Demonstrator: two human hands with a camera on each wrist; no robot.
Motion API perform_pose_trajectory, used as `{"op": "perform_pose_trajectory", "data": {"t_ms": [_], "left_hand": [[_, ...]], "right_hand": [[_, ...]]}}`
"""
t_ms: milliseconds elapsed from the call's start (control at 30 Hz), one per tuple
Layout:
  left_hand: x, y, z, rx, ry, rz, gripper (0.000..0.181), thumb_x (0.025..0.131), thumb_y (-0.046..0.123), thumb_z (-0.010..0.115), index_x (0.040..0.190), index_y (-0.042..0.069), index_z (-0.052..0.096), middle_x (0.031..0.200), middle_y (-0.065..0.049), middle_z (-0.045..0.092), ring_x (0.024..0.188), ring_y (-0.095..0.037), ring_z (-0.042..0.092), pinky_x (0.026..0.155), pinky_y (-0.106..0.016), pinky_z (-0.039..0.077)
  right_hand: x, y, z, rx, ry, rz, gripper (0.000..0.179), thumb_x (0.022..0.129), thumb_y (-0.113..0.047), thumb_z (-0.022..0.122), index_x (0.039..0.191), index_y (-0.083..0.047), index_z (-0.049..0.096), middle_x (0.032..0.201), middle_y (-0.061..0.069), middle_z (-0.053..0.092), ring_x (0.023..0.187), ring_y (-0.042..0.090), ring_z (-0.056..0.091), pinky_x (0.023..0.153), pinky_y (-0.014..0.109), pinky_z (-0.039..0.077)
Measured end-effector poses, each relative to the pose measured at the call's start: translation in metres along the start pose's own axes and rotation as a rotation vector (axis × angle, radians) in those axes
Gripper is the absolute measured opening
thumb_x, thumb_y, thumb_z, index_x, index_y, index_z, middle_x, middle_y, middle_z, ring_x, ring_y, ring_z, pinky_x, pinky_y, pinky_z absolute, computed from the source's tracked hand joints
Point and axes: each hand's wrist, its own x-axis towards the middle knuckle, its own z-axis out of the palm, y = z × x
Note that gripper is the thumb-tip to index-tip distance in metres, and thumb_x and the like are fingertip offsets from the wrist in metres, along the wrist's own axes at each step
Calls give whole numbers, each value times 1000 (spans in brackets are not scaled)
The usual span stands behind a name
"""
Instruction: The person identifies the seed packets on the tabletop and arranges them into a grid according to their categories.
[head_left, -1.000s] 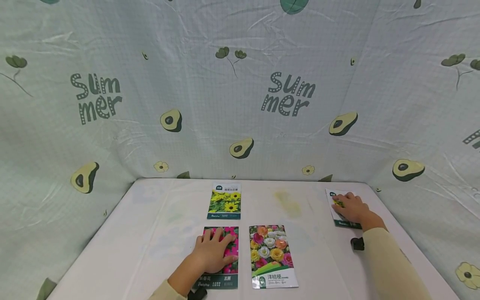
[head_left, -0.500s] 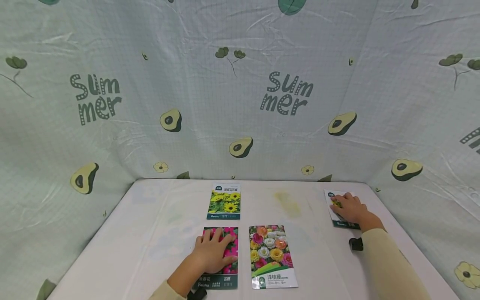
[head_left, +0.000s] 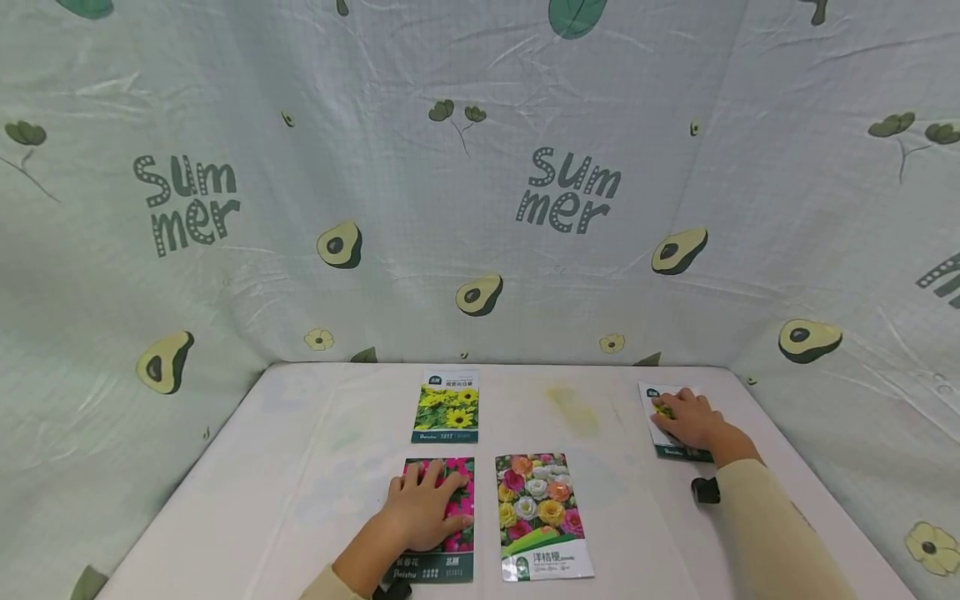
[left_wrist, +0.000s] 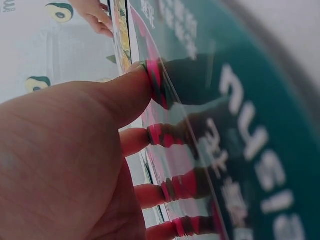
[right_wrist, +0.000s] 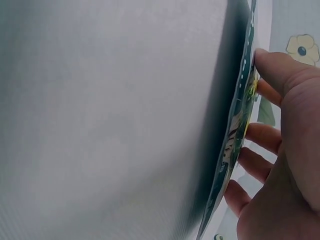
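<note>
My left hand (head_left: 423, 515) lies with spread fingers on a seed packet with pink flowers (head_left: 467, 492) and a dark green bottom band. Its fingertips touch the glossy front in the left wrist view. At the table's right side, my right hand (head_left: 693, 423) rests on a white-topped seed packet (head_left: 651, 398), covering most of its picture. In the right wrist view, thumb and fingertips press on that packet's face (right_wrist: 239, 120), which lies nearly flat on the table.
A packet with multicoloured roses-like blooms (head_left: 542, 508) lies right of the left hand. Behind the pink packet lies a yellow-flower packet (head_left: 446, 408). A patterned curtain (head_left: 405, 183) rises behind the white table (head_left: 315, 483).
My right hand and the packet under it have slid slightly to the left. The left hand and the other packets keep their places; the head view has shifted a little.
</note>
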Motion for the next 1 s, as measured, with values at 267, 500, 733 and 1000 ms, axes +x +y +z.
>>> {"op": "perform_pose_trajectory", "data": {"t_ms": [267,500,733,1000], "left_hand": [[-4,2,-3,-4,8,2,65,90,58,70,143,25,55,151,-15,43,138,-48,36,111,-70,30],[-3,1,-1,-13,12,1,66,89,59,70,143,25,55,151,-15,43,138,-48,36,111,-70,29],[-1,0,0,-16,13,0,66,89,61,69,143,25,55,152,-14,43,138,-47,36,111,-69,29],[-3,1,-3,-15,4,-10,65,89,60,69,142,26,55,150,-14,43,136,-46,37,110,-68,30]], "right_hand": [[0,-1,4,9,0,-9,66,102,-46,57,151,-4,45,145,34,39,125,53,40,101,76,36],[-2,-6,4,-1,-4,-28,65,102,-47,57,151,-5,45,145,34,39,125,52,41,100,76,36],[-3,-11,5,-12,-9,-21,65,102,-47,57,151,-4,45,146,33,39,128,52,41,103,77,34],[-6,-13,4,-9,-2,-26,61,103,-44,58,149,-5,48,147,35,39,128,54,41,101,77,35]]}}
